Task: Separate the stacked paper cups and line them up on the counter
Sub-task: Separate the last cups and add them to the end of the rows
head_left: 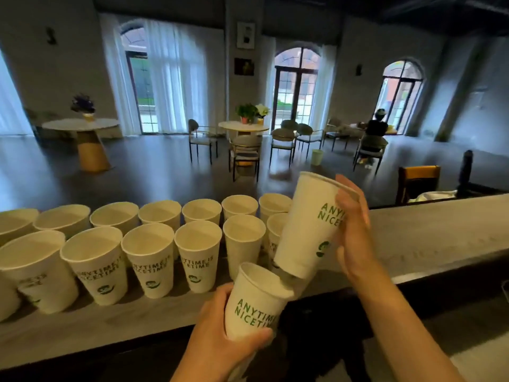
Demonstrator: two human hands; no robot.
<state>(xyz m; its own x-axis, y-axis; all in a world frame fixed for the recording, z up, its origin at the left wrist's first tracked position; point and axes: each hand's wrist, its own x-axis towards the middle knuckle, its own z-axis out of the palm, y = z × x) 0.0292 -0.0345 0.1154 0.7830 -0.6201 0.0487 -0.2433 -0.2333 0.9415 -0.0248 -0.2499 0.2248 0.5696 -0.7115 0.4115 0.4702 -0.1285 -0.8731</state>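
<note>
My left hand (212,334) grips a white paper cup (254,299) with green lettering, held tilted above the counter's near edge. My right hand (354,232) holds a second cup (308,230) of the same kind, lifted just clear of the first, its base right above the lower cup's rim. Several more white cups stand upright in two rows on the grey counter (427,230), among them a front-row cup (198,255) and a back-row cup (239,206). The rows run from the left edge to just behind the raised cup.
The counter stretches on to the right of the rows. A dark ledge (413,293) runs along its near side. Beyond the counter lie a dark floor, round tables (243,126), chairs, and a seated person (374,133) far right.
</note>
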